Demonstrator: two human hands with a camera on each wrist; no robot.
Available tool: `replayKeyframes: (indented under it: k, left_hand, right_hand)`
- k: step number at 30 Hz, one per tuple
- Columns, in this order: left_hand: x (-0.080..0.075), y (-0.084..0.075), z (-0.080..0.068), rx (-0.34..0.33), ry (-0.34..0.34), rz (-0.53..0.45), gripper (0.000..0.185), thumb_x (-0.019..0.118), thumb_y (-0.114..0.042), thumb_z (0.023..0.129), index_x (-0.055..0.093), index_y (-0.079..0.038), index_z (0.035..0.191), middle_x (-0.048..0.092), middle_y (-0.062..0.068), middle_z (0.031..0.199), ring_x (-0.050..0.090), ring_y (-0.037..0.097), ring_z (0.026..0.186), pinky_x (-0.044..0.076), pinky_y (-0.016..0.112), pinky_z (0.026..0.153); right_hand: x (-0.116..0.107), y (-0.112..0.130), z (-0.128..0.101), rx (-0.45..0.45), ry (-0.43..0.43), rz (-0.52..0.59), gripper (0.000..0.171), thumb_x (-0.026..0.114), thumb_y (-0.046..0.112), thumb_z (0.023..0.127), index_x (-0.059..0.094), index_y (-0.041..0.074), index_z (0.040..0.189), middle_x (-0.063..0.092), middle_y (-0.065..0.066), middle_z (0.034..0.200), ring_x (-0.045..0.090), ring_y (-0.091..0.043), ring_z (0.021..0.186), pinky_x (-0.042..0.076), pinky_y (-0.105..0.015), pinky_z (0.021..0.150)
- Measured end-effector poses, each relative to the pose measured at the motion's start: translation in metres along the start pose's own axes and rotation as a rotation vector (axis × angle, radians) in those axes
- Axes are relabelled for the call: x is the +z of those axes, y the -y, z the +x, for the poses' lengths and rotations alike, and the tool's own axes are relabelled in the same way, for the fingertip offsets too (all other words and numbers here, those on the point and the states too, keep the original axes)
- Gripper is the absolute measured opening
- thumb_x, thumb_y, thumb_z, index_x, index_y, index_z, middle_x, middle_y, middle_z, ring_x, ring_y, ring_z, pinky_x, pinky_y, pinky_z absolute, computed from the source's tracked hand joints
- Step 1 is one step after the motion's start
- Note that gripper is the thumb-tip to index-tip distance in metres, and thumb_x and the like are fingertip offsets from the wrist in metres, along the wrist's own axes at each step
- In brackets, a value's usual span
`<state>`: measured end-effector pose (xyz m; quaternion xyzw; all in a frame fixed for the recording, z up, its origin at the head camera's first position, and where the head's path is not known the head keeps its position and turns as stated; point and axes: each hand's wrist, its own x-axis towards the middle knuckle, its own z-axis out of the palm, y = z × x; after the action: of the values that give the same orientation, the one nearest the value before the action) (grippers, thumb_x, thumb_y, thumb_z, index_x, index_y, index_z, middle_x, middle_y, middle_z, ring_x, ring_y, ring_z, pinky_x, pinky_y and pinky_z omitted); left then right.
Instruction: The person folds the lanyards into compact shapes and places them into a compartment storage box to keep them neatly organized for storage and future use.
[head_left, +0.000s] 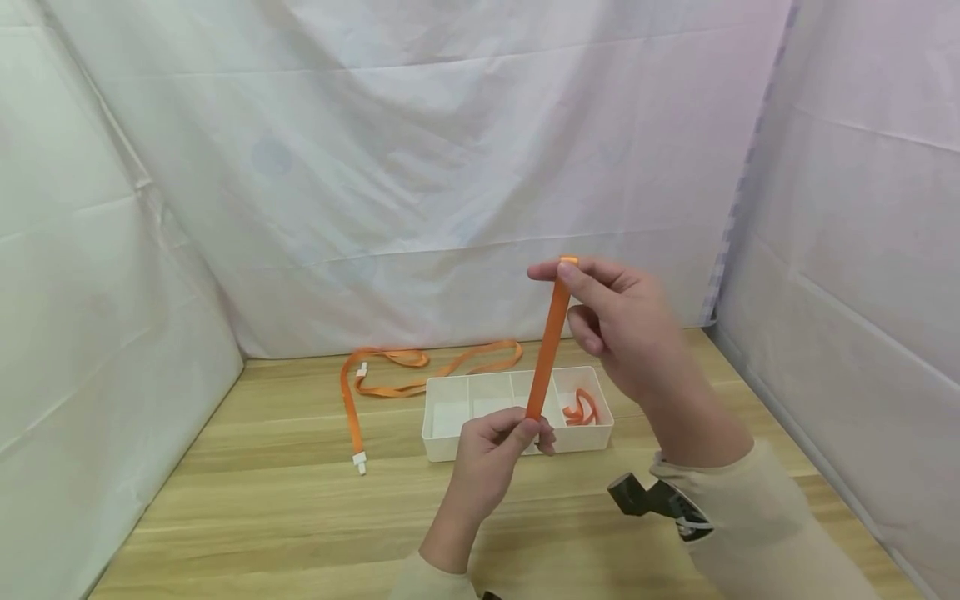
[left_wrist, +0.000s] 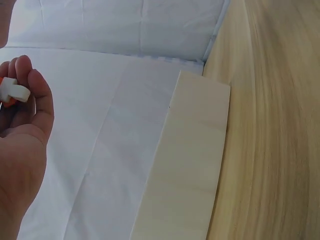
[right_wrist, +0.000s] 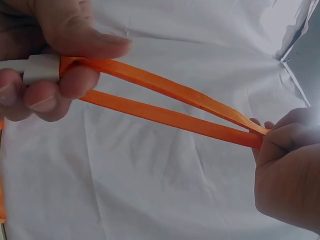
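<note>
Above the worktop's point(head_left: 300, 517) middle, the left hand point(head_left: 495, 458) pinches an orange strap's point(head_left: 546, 350) lower end; the right hand point(head_left: 622, 325) pinches its top, holding it taut.

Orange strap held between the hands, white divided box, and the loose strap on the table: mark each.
orange strap point(head_left: 549, 350), head view, middle of the taut stretch.
white divided box point(head_left: 450, 442), head view, front wall.
loose strap point(head_left: 348, 404), head view, straight run near its white clip.
</note>
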<state>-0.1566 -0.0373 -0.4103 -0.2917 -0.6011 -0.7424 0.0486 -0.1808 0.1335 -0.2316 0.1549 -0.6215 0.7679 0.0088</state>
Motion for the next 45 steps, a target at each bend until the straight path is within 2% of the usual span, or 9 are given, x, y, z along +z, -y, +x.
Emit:
replayKeyframes:
  k: [6, 14, 17, 21, 27, 32, 36, 39, 45]
  left_hand:
    - [-0.002, 0.001, -0.002, -0.061, 0.019, -0.048, 0.031, 0.066, -0.011, 0.105, 0.067, 0.02, 0.109, 0.061, 0.05, 0.098, 0.074, 0.003, 0.084, 0.065, 0.031, 0.087]
    - [0.0, 0.003, -0.002, 0.014, 0.037, -0.055, 0.026, 0.059, -0.007, 0.109, 0.066, 0.017, 0.114, 0.064, 0.045, 0.099, 0.076, 0.003, 0.084, 0.067, 0.041, 0.087]
    - [0.001, 0.002, -0.001, 0.012, 0.034, -0.073, 0.026, 0.058, -0.007, 0.109, 0.058, 0.013, 0.126, 0.063, 0.045, 0.1, 0.077, 0.005, 0.082, 0.067, 0.045, 0.087]
    - [0.003, 0.0, 0.002, -0.09, -0.014, -0.083, 0.036, 0.061, -0.01, 0.108, 0.045, -0.003, 0.14, 0.068, 0.043, 0.105, 0.079, 0.01, 0.082, 0.066, 0.043, 0.089]
    - [0.003, -0.003, 0.006, -0.261, -0.102, -0.078, 0.02, 0.068, -0.012, 0.105, 0.063, 0.003, 0.118, 0.077, 0.024, 0.112, 0.08, 0.012, 0.086, 0.065, 0.043, 0.092]
    - [0.003, -0.004, 0.008, -0.287, -0.244, -0.081, 0.004, 0.069, -0.001, 0.1, 0.07, 0.0, 0.104, 0.075, 0.002, 0.096, 0.079, 0.018, 0.087, 0.064, 0.036, 0.091]
    - [0.003, -0.006, 0.011, -0.287, -0.33, -0.042, 0.006, 0.073, 0.003, 0.094, 0.073, 0.005, 0.1, 0.07, -0.001, 0.1, 0.074, 0.021, 0.103, 0.063, 0.034, 0.092]
    - [0.003, -0.006, 0.012, -0.293, -0.351, 0.019, 0.009, 0.076, 0.0, 0.093, 0.076, 0.004, 0.101, 0.07, -0.002, 0.102, 0.069, 0.018, 0.11, 0.06, 0.031, 0.095]
    - [0.002, -0.007, 0.01, -0.329, -0.339, 0.099, 0.016, 0.08, -0.007, 0.093, 0.08, -0.002, 0.109, 0.073, 0.0, 0.098, 0.067, 0.014, 0.095, 0.06, 0.027, 0.092]
  right_hand:
    - [-0.005, 0.004, 0.006, 0.029, 0.008, 0.0, 0.024, 0.068, 0.023, 0.106, 0.077, 0.004, 0.116, 0.079, 0.001, 0.116, 0.037, -0.01, 0.044, 0.029, -0.02, 0.045]
    - [-0.011, 0.008, 0.008, 0.116, 0.015, 0.022, 0.021, 0.07, 0.024, 0.105, 0.08, 0.009, 0.116, 0.073, -0.001, 0.127, 0.038, -0.009, 0.046, 0.02, -0.023, 0.047]
    - [-0.011, 0.01, 0.007, 0.129, 0.014, 0.039, 0.021, 0.071, 0.024, 0.105, 0.081, 0.01, 0.116, 0.072, 0.0, 0.129, 0.038, -0.008, 0.046, 0.019, -0.023, 0.048]
    - [-0.008, 0.011, 0.006, 0.121, 0.007, 0.054, 0.018, 0.07, 0.021, 0.105, 0.081, 0.01, 0.113, 0.077, 0.002, 0.124, 0.037, -0.01, 0.047, 0.029, -0.02, 0.048]
    - [-0.002, 0.01, 0.005, 0.089, 0.027, 0.053, 0.017, 0.068, 0.019, 0.106, 0.082, 0.009, 0.11, 0.08, 0.0, 0.121, 0.035, -0.011, 0.045, 0.032, -0.019, 0.047]
    - [-0.004, 0.007, 0.003, 0.044, 0.085, 0.02, 0.019, 0.067, 0.02, 0.106, 0.081, 0.008, 0.113, 0.079, 0.0, 0.12, 0.032, -0.013, 0.045, 0.027, -0.022, 0.046]
    - [-0.006, 0.008, 0.001, 0.041, 0.127, -0.039, 0.022, 0.068, 0.023, 0.106, 0.079, 0.008, 0.119, 0.077, -0.002, 0.12, 0.024, -0.017, 0.046, 0.017, -0.028, 0.048]
    - [-0.004, 0.01, -0.001, 0.04, 0.138, -0.086, 0.024, 0.068, 0.024, 0.106, 0.078, 0.008, 0.122, 0.078, -0.004, 0.121, 0.022, -0.018, 0.047, 0.014, -0.031, 0.049]
    - [0.004, 0.011, -0.002, 0.032, 0.151, -0.097, 0.024, 0.068, 0.021, 0.106, 0.078, 0.006, 0.121, 0.079, -0.004, 0.12, 0.023, -0.017, 0.049, 0.016, -0.03, 0.049]
